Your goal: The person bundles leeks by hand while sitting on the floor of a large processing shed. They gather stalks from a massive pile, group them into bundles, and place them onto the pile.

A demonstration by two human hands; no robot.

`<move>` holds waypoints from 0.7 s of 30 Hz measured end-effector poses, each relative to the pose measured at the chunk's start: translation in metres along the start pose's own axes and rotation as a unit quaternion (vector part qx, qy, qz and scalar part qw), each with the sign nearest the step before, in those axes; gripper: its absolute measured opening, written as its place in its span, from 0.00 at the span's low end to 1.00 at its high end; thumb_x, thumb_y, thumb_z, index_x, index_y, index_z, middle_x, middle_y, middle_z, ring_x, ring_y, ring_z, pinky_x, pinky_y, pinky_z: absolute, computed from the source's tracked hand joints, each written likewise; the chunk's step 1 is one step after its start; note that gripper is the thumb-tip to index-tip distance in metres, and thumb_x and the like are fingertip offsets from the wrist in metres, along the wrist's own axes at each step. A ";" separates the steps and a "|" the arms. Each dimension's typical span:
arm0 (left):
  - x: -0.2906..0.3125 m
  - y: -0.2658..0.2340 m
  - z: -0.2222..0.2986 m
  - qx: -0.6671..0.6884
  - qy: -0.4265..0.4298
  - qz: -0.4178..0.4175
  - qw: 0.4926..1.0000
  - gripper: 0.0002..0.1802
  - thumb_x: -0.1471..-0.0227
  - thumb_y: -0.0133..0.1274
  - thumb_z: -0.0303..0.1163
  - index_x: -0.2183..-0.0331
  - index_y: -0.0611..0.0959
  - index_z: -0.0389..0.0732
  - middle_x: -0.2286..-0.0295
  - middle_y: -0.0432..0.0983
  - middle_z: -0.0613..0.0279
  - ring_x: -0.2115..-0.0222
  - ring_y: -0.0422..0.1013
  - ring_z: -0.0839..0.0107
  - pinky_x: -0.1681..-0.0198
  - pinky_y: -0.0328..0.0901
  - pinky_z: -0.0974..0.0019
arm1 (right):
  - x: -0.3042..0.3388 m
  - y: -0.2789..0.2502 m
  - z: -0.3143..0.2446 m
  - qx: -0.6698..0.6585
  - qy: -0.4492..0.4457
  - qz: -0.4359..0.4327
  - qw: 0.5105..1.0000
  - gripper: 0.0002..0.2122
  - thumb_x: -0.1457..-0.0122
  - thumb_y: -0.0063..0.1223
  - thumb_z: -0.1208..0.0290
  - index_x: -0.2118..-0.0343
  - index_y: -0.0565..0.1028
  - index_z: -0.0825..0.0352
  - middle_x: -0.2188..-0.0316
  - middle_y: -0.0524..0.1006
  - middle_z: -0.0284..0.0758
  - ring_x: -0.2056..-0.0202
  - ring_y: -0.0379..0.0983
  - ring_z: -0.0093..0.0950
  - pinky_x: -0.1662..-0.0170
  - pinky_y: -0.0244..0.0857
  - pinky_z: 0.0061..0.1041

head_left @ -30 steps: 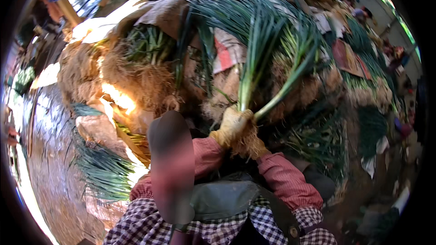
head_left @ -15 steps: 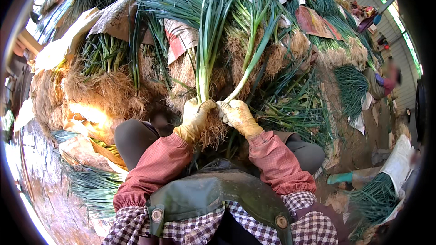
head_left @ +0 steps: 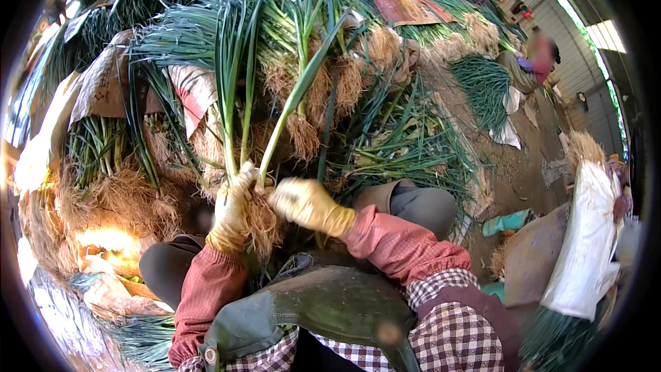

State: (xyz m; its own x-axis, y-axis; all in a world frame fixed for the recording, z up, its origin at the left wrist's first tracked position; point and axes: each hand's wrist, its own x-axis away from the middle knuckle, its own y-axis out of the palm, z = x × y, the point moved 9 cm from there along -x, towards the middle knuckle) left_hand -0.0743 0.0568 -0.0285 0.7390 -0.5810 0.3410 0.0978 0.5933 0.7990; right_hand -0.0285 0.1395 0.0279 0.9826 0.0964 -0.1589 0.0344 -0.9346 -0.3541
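Note:
My left hand, in a yellowed glove, is closed round the lower stems of a few leeks. Their long green leaves point up and away from me, and brown stringy roots hang beside the hand. One leek leans right, its base at my left fingers. Just right of the roots is my right hand, gloved too and smeared by motion. Its fingers look curled, but whether they hold anything is hidden.
Heaped rooted leeks, partly under sacking, lie left and ahead. Loose green leaves lie right of my hands. A white-wrapped bundle stands at far right. A person sits farther back.
The view has swung right, so the heaps sit farther left. My right hand has come off the leaning leek, which now rests with the others at my left hand.

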 end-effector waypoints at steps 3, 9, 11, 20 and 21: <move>0.021 0.034 0.005 -0.204 -0.021 -0.071 0.976 0.10 0.54 0.53 0.27 0.69 0.76 0.29 0.75 0.72 0.56 0.75 0.68 0.72 0.69 0.63 0.72 | -0.033 -0.044 -0.018 -0.011 -0.037 0.136 0.990 0.08 0.44 0.46 0.70 0.66 0.71 0.70 0.72 0.73 0.39 0.71 0.71 0.30 0.67 0.65 0.24; 0.028 0.032 0.050 -0.202 0.104 -0.003 0.974 0.11 0.59 0.54 0.26 0.69 0.73 0.33 0.77 0.71 0.59 0.76 0.68 0.71 0.70 0.64 0.71 | -0.086 -0.071 -0.043 0.087 -0.107 0.174 0.975 0.13 0.45 0.49 0.65 0.60 0.70 0.66 0.68 0.75 0.39 0.66 0.73 0.31 0.65 0.67 0.30; 0.018 0.025 0.037 -0.166 0.060 -0.010 0.984 0.08 0.55 0.53 0.27 0.71 0.73 0.36 0.78 0.71 0.61 0.77 0.67 0.74 0.71 0.63 0.72 | -0.091 -0.129 0.001 0.309 -0.027 0.291 0.905 0.13 0.46 0.47 0.57 0.67 0.70 0.63 0.77 0.74 0.33 0.77 0.71 0.29 0.73 0.65 0.30; 0.001 -0.011 0.031 -0.195 0.030 0.110 0.974 0.14 0.52 0.51 0.26 0.61 0.74 0.32 0.73 0.71 0.64 0.76 0.66 0.77 0.70 0.63 0.75 | -0.094 -0.089 0.097 -0.062 0.163 0.170 0.970 0.08 0.46 0.50 0.68 0.70 0.71 0.69 0.79 0.74 0.35 0.80 0.70 0.24 0.78 0.62 0.22; -0.005 -0.030 0.036 -0.244 0.072 0.128 0.959 0.12 0.53 0.52 0.27 0.64 0.76 0.34 0.75 0.71 0.66 0.78 0.65 0.79 0.74 0.61 0.78 | -0.087 -0.062 0.078 -0.156 0.150 0.153 0.964 0.07 0.45 0.50 0.71 0.69 0.72 0.70 0.79 0.74 0.34 0.80 0.70 0.22 0.79 0.62 0.20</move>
State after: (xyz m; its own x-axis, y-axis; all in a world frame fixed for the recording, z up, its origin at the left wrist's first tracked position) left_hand -0.1050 0.0221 -0.0369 0.8618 -0.3196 0.3940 0.1754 0.9164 0.3597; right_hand -0.1306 0.2154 -0.0081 0.9624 -0.2600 0.0791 -0.2583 -0.9656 -0.0316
